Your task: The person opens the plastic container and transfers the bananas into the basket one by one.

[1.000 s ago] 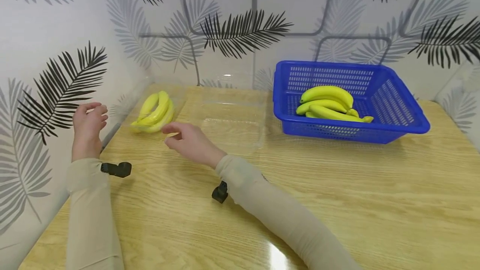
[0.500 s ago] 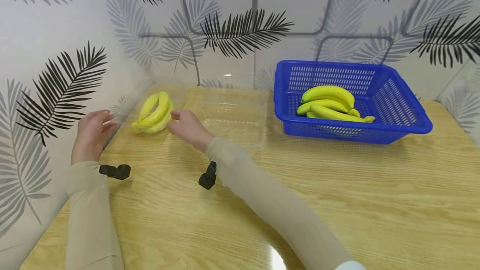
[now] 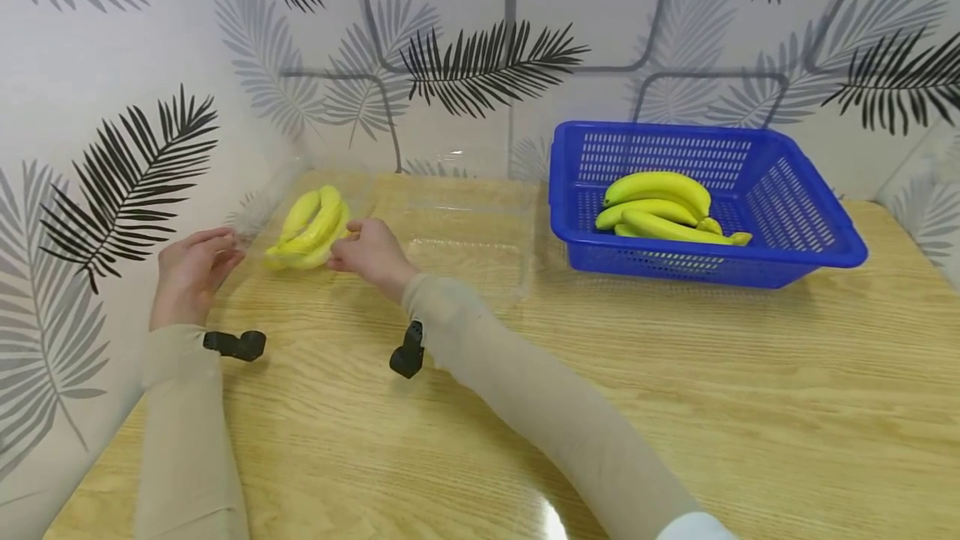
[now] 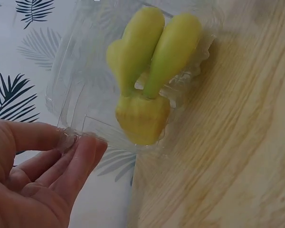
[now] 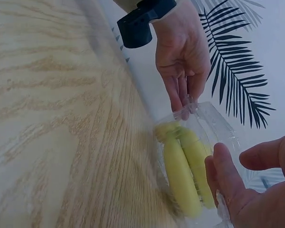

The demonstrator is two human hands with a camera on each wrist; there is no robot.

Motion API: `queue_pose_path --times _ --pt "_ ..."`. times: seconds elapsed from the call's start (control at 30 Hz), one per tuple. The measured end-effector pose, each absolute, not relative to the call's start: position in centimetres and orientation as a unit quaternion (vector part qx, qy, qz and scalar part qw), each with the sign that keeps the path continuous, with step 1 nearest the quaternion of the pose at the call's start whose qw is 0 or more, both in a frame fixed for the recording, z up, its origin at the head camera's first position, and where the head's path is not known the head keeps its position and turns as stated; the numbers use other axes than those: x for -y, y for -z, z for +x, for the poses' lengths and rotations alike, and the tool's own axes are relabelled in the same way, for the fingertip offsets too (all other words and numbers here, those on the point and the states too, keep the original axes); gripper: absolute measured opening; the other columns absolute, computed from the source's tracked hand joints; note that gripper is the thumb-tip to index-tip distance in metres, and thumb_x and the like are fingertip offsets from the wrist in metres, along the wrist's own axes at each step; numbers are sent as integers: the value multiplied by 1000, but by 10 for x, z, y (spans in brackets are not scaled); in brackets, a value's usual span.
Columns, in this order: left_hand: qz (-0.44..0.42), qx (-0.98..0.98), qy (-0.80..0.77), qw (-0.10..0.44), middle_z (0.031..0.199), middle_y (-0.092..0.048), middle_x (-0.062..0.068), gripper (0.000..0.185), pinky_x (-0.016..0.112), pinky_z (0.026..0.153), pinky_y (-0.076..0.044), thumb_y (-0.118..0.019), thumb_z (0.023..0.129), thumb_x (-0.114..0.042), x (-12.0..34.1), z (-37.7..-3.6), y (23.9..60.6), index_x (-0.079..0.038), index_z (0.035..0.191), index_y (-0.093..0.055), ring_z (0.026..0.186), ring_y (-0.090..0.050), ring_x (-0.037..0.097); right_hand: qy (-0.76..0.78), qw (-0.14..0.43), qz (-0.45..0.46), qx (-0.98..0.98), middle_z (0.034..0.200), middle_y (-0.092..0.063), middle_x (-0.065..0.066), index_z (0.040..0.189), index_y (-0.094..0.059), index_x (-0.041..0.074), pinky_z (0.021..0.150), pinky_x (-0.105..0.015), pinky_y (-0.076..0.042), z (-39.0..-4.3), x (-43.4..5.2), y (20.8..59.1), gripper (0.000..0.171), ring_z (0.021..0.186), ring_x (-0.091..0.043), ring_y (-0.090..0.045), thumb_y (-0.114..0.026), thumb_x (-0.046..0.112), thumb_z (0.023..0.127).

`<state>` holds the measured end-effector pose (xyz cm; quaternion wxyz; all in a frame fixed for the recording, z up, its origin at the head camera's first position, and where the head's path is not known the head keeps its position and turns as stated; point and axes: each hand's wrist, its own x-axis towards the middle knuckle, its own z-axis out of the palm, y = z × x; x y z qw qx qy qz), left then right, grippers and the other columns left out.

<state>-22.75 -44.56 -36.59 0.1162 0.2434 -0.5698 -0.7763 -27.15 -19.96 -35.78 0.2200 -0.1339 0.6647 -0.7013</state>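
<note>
A bunch of yellow bananas (image 3: 309, 227) lies in a clear plastic container (image 3: 264, 198) at the table's far left. My left hand (image 3: 225, 250) pinches a corner of the clear plastic on the container's left; the left wrist view shows thumb and fingers (image 4: 88, 149) closed on that edge, with the bananas (image 4: 149, 61) just beyond. My right hand (image 3: 341, 244) holds the container's right side next to the fruit. In the right wrist view its fingers (image 5: 225, 175) lie against the plastic beside the bananas (image 5: 183, 173), opposite the left hand (image 5: 183, 102).
An empty clear tray (image 3: 465, 232) sits right of the bananas. A blue slotted basket (image 3: 705, 130) with another banana bunch (image 3: 656, 207) stands at the back right. The patterned wall runs close along the left and back of the wooden table (image 3: 637, 373).
Both hands have closed in on the clear container: the left moved right and down to its corner, the right moved up and left to its right side.
</note>
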Motion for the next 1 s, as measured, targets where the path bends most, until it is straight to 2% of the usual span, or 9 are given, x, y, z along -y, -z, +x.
queue_pose_path --times 0.13,0.23,0.33,0.43,0.63,1.0 --pt "225 550 796 119 87 -72 2 16 22 79 -56 -64 91 6 446 -224 361 -7 90 -74 82 -70 12 733 214 -114 -636 99 -70 -24 148 -30 -10 85 -39 -57 -272 201 356 61 92 -36 -70 -57 -4 93" --pt "220 552 796 117 89 -72 2 15 22 81 -56 -66 90 5 444 -224 356 -7 92 -74 86 -70 11 762 211 -95 -605 97 -69 -28 148 -27 -12 78 -34 -59 -274 201 355 64 85 -35 -71 -59 -5 93" --pt "216 559 792 118 91 -72 2 15 22 83 -55 -68 89 4 440 -224 350 -6 99 -74 89 -70 11 781 209 -78 -584 95 -69 -29 148 -27 -12 71 -29 -60 -276 199 354 65 71 -27 -70 -61 -6 93" --pt "207 563 791 121 92 -72 2 17 23 82 -56 -70 88 3 436 -224 345 -5 102 -73 88 -70 12 791 208 -71 -571 91 -70 -25 147 -29 -10 70 -29 -60 -278 195 354 64 62 -19 -65 -62 -6 92" --pt "171 562 800 119 91 -73 5 14 24 79 -57 -72 86 4 431 -222 338 -3 98 -76 85 -72 14 802 207 -76 -555 92 -68 -24 146 -30 -10 74 -33 -60 -280 187 353 64 65 -21 -65 -62 -7 91" --pt "126 557 816 89 89 -72 8 11 26 72 -58 -72 86 4 417 -223 327 -3 93 -76 73 -69 17 786 181 -88 -585 92 -65 -21 143 -36 -10 66 -30 -60 -284 163 345 60 65 -20 -63 -57 -8 87"
